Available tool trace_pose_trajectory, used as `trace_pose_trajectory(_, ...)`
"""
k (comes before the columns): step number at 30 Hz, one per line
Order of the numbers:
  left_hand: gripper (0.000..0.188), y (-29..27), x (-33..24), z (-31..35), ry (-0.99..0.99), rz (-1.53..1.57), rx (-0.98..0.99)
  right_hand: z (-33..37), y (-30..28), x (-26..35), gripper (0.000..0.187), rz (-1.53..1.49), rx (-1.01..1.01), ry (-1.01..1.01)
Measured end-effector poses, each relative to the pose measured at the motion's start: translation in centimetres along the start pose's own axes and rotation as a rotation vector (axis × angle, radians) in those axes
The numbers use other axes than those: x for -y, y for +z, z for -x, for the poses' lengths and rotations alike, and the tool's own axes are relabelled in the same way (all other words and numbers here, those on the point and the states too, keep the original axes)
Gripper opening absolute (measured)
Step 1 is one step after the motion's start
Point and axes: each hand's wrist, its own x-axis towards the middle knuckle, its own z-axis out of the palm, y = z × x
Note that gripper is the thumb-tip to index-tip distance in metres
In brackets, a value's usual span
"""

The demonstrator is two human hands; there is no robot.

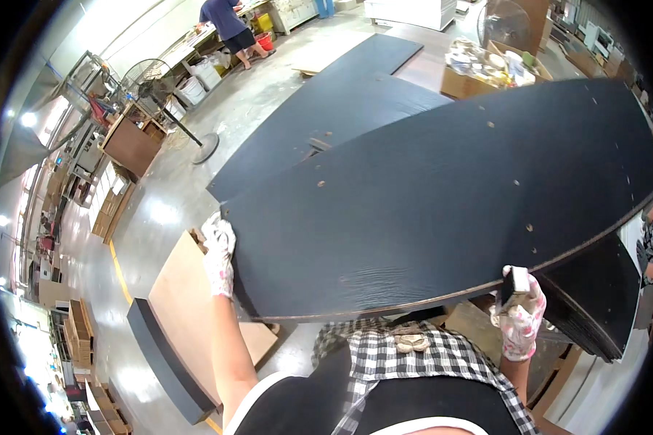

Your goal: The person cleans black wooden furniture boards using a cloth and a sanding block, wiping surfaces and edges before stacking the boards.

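Note:
A large dark board (413, 196) with a curved outline and several small holes spans the view in front of me. My left hand (219, 254), in a white patterned glove, grips its left end, the fingertips at the corner. By the board's near edge, my right hand (521, 322), gloved the same way, closes around a small block (516, 281) with a pale top and a dark side. I cannot tell whether the block touches the edge. Beneath the large board and farther off lies another dark board (312, 109).
A stack of dark curved panels (595, 290) stands at right. On the left are a light wooden panel (189, 283) and a dark curved piece (170, 362). Beyond them are a pedestal fan (152, 87), an open cardboard box (486, 72) of small items, and another person (228, 25).

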Motion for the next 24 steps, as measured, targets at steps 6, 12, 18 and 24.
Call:
trace_pose_trajectory(6,0.047,-16.8,6.1,-2.5,0.134,-0.111,-0.177,-5.4,17.2,-9.7,0.051,-0.065,0.349,0.282)
trace_pose_trajectory(12,0.047,-27.5,7.4,-2.2,-0.068,0.046,-0.500,-11.1,29.3,-21.9,0.047,0.033,0.693,0.337)
trace_pose_trajectory(18,0.047,-31.6,8.7,-3.4,-0.156,0.031,-0.669,-13.6,34.2,-31.3,0.053,0.013,0.748,0.511)
trace_pose_trajectory(24,0.048,-31.1,10.7,-4.9,-0.222,0.093,-0.695,-15.8,32.3,-38.5,0.041,0.108,0.694,0.612)
